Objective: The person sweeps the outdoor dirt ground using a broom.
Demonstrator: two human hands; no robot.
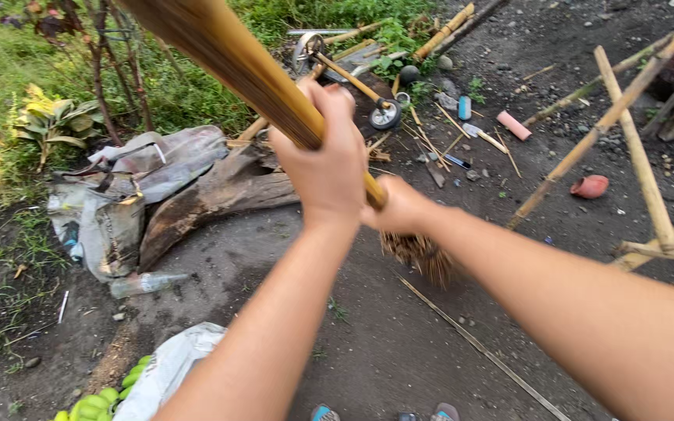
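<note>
- Head view looks down at two bare arms over dark dirt ground [399, 343].
- Left hand [325, 160] wraps tight around a stick broom [235, 58], fingers curled shut on it.
- Right hand [399, 206] grips lower, near the frayed butt end [419, 253], fingers closed. Two spread grips keep a long bundle steady.
- The broom runs up toward 11 o'clock, across the middle.
- A brown log [212, 195] and grey bags [118, 203] lie at 9 o'clock.
- Bamboo poles [641, 156] cross at 3 o'clock.
- Green bananas [99, 405] sit at 7 o'clock.
</note>
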